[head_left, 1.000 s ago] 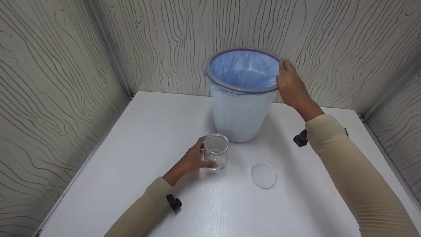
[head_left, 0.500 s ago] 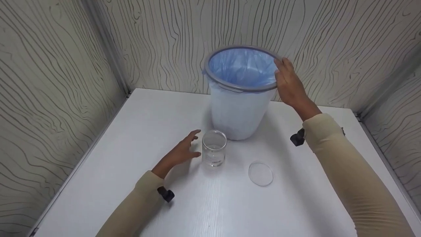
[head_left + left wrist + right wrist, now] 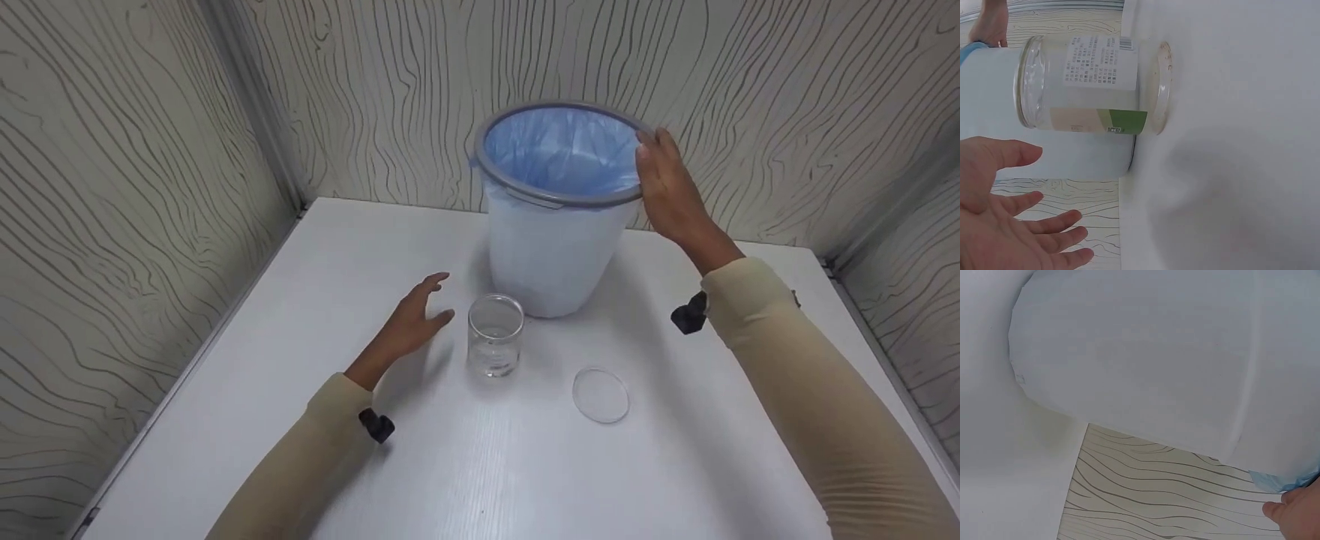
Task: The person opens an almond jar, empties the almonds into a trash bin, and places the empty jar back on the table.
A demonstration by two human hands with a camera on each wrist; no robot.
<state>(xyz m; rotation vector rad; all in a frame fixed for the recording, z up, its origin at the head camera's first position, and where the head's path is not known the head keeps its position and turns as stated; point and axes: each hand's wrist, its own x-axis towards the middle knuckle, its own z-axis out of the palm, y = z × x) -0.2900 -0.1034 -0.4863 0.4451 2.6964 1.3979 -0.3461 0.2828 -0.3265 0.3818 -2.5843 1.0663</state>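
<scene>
A clear jar [image 3: 496,335] stands upright and uncapped on the white table, in front of the bin. In the left wrist view its side [image 3: 1098,84] carries a printed label with a beige and green band. My left hand [image 3: 409,321] is left of the jar, apart from it, fingers spread and holding nothing. A white bin [image 3: 551,259] with a grey rim and blue liner stands behind. My right hand [image 3: 670,187] touches the right side of its rim, fingers mostly straight. A clear round lid [image 3: 601,394] lies flat to the right of the jar.
The white table [image 3: 480,465] runs back to a wood-patterned wall [image 3: 390,97]. Another patterned panel [image 3: 127,247] rises along the left edge. Each sleeve carries a small black wrist device [image 3: 376,425].
My left hand has let go of the jar and drawn back to the left and slightly away. The right hand's fingers have straightened at the bin's rim. Jar and lid stay in place.
</scene>
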